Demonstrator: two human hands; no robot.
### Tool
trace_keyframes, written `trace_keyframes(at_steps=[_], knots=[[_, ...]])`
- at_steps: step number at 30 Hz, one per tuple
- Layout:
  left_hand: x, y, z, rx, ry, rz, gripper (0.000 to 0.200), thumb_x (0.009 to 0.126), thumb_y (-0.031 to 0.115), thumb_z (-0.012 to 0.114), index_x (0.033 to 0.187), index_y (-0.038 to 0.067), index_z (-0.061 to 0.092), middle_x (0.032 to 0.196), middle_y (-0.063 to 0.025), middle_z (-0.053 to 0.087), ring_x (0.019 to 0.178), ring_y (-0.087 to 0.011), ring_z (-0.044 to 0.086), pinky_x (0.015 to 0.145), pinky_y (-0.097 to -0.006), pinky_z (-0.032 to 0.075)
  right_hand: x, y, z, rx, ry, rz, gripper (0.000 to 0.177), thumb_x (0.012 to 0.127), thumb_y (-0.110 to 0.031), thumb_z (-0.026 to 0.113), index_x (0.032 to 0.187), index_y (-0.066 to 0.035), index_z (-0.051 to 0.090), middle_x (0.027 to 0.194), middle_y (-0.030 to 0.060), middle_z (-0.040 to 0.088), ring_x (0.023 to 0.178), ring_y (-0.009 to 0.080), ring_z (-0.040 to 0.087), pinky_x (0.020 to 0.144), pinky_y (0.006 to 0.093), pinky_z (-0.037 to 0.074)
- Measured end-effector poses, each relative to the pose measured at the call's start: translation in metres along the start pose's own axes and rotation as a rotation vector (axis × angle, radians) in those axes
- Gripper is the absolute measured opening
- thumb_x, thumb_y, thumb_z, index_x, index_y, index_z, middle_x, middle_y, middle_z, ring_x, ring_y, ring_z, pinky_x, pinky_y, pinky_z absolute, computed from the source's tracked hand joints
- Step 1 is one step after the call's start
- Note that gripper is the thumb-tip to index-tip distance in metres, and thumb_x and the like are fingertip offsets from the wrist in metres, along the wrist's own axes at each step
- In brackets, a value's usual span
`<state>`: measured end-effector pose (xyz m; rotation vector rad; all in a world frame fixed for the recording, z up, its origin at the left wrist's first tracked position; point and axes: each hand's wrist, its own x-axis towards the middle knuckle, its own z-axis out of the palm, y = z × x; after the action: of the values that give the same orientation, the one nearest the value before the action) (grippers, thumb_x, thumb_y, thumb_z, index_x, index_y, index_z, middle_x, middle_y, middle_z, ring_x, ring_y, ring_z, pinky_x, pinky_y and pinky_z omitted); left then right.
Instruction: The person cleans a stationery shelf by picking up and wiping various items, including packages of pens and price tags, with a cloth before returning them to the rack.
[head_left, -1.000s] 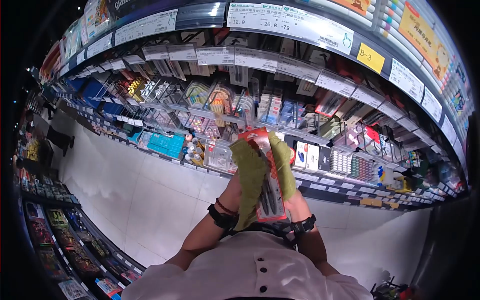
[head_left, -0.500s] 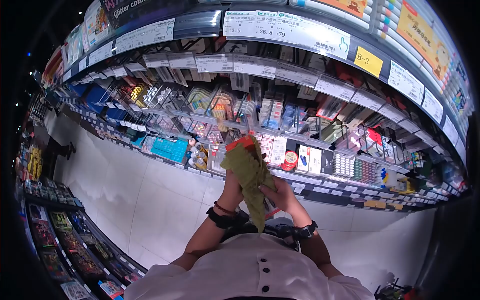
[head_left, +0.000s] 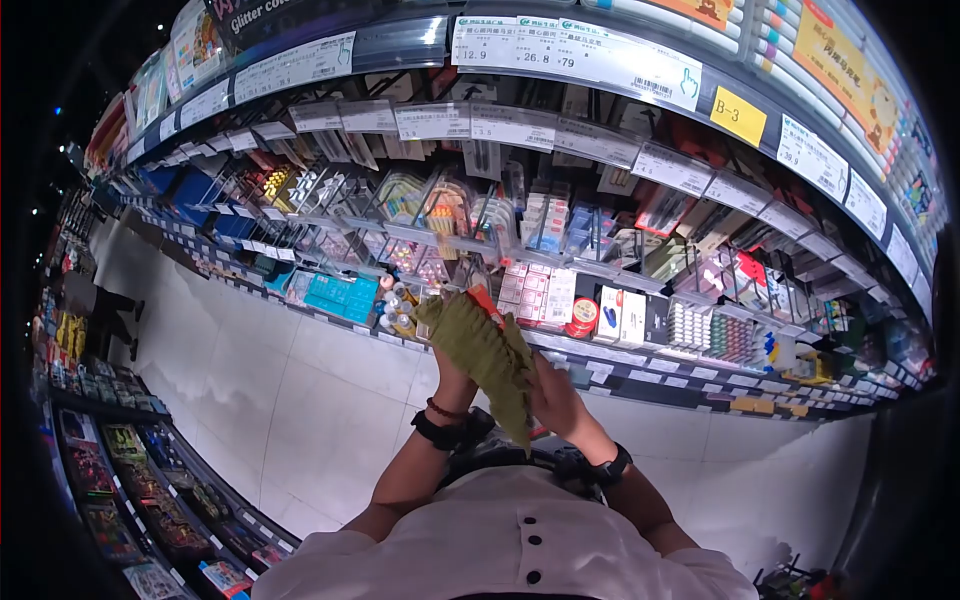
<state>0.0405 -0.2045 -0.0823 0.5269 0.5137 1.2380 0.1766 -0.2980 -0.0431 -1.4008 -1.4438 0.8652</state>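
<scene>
An olive-green cloth [head_left: 475, 350] is held up in front of my body, draped over an orange-red item [head_left: 484, 302] whose top edge shows. My left hand [head_left: 452, 378] is under the cloth's left side, its fingers hidden by the fabric. At the cloth's right edge is my right hand [head_left: 556, 400], its fingers bent against the fabric and slightly blurred. Behind the cloth, the lower shelf holds pink-and-white boxes [head_left: 537, 292], a round red tin [head_left: 583, 316] and a white box [head_left: 620, 318].
Shelves with price labels [head_left: 575, 60] and a yellow B-3 tag [head_left: 738, 117] curve across the front. A low display rack [head_left: 150, 480] stands at the left. A person's dark-clad legs [head_left: 130, 312] show at the far left. Pale floor tiles [head_left: 330, 400] lie below.
The cloth has swung and spread to the left, covering more of the orange-red item. My right hand has turned more upright against its edge. The person at far left has shifted slightly.
</scene>
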Motion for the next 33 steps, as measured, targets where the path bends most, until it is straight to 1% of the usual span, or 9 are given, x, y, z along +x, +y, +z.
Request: trace_keyframes(at_steps=[3, 6, 8, 12, 16, 21, 25, 28, 33], knots=[[-0.018, -0.018, 0.026, 0.938, -0.233, 0.378, 0.035, 0.088, 0.015, 0.044, 0.12, 0.003, 0.04, 0.115, -0.0102, 0.047, 0.104, -0.0169, 0.049, 0.085, -0.0269, 0.042, 0.008, 0.021, 0.006, 0.056, 0.209, 0.053, 0.016, 0.083, -0.001, 0.04, 0.093, 0.005, 0.05, 0.079, 0.0232, 0.057, 0.078, 0.0373, 0.056, 0.062, 0.0362, 0.044], [-0.043, -0.018, 0.076, 0.828, -0.212, 0.082, 0.045, 0.084, 0.012, 0.051, 0.124, 0.001, 0.032, 0.113, -0.0158, 0.049, 0.103, -0.0205, 0.05, 0.084, -0.0317, 0.041, 0.021, 0.021, 0.0, 0.435, 0.454, 0.126, 0.019, 0.083, -0.003, 0.042, 0.097, 0.004, 0.053, 0.086, 0.0092, 0.061, 0.078, 0.0171, 0.058, 0.066, 0.0289, 0.045], [-0.049, -0.02, 0.084, 0.957, -0.259, 0.159, 0.046, 0.085, 0.016, 0.051, 0.123, 0.001, 0.03, 0.102, -0.0204, 0.054, 0.095, -0.029, 0.055, 0.076, -0.0351, 0.043, 0.022, 0.011, -0.006, 0.626, 0.611, 0.153, 0.02, 0.083, -0.005, 0.045, 0.099, 0.004, 0.053, 0.091, 0.004, 0.06, 0.083, 0.0114, 0.055, 0.07, 0.0259, 0.045], [-0.051, -0.011, 0.086, 1.2, -0.272, -0.022, 0.044, 0.085, 0.02, 0.05, 0.119, 0.002, 0.029, 0.088, -0.0231, 0.057, 0.08, -0.0371, 0.059, 0.063, -0.0376, 0.046, 0.016, 0.001, -0.003, 0.465, 0.618, 0.072, 0.023, 0.083, -0.008, 0.046, 0.102, 0.004, 0.053, 0.096, 0.0061, 0.059, 0.086, 0.014, 0.054, 0.075, 0.0258, 0.043], [-0.057, -0.008, 0.072, 1.1, -0.343, 0.238, 0.038, 0.081, 0.009, 0.053, 0.113, 0.001, 0.033, 0.087, -0.021, 0.057, 0.079, -0.0324, 0.06, 0.063, -0.0346, 0.046, 0.015, 0.017, -0.018, 0.177, 0.528, -0.084, 0.025, 0.083, -0.004, 0.04, 0.104, 0.004, 0.052, 0.11, 0.011, 0.051, 0.098, 0.0164, 0.049, 0.081, 0.0269, 0.04], [-0.057, -0.006, 0.053, 0.729, -0.554, -0.333, 0.058, 0.076, 0.007, 0.061, 0.124, 0.001, 0.031, 0.112, -0.0084, 0.049, 0.102, -0.0162, 0.05, 0.087, -0.0311, 0.041, 0.025, -0.009, -0.042, 0.862, 0.476, 0.015, 0.037, 0.088, -0.018, 0.05, 0.119, -0.002, 0.039, 0.109, 0.0044, 0.048, 0.097, 0.0099, 0.043, 0.086, 0.0229, 0.033], [-0.067, -0.011, 0.06, 0.765, -0.691, -0.469, 0.052, 0.075, 0.003, 0.058, 0.121, 0.0, 0.034, 0.109, -0.0091, 0.052, 0.1, -0.017, 0.052, 0.086, -0.0319, 0.042, 0.028, -0.002, -0.043, 0.488, 0.645, -0.052, 0.028, 0.091, -0.026, 0.046, 0.082, -0.002, 0.056, 0.062, -0.0088, 0.038, 0.055, 0.0011, 0.029, 0.049, 0.0184, 0.024], [-0.075, -0.005, 0.074, 0.509, -0.5, -0.771, 0.05, 0.073, 0.0, 0.055, 0.119, 0.0, 0.037, 0.111, -0.0079, 0.052, 0.1, -0.0175, 0.052, 0.085, -0.0322, 0.042, 0.025, -0.006, -0.039, 0.655, 0.697, -0.011, 0.033, 0.092, -0.029, 0.042, 0.08, -0.002, 0.055, 0.06, -0.0089, 0.036, 0.053, 0.0017, 0.026, 0.047, 0.0191, 0.022], [-0.068, -0.011, 0.048, 0.57, -0.472, -0.816, 0.043, 0.075, 0.006, 0.054, 0.117, -0.001, 0.042, 0.107, -0.0083, 0.054, 0.096, -0.0165, 0.053, 0.083, -0.0301, 0.043, 0.017, 0.018, -0.045, 0.532, 0.768, 0.105, 0.035, 0.092, -0.033, 0.04, 0.081, -0.004, 0.056, 0.059, -0.007, 0.036, 0.054, 0.0027, 0.028, 0.047, 0.0201, 0.024]])
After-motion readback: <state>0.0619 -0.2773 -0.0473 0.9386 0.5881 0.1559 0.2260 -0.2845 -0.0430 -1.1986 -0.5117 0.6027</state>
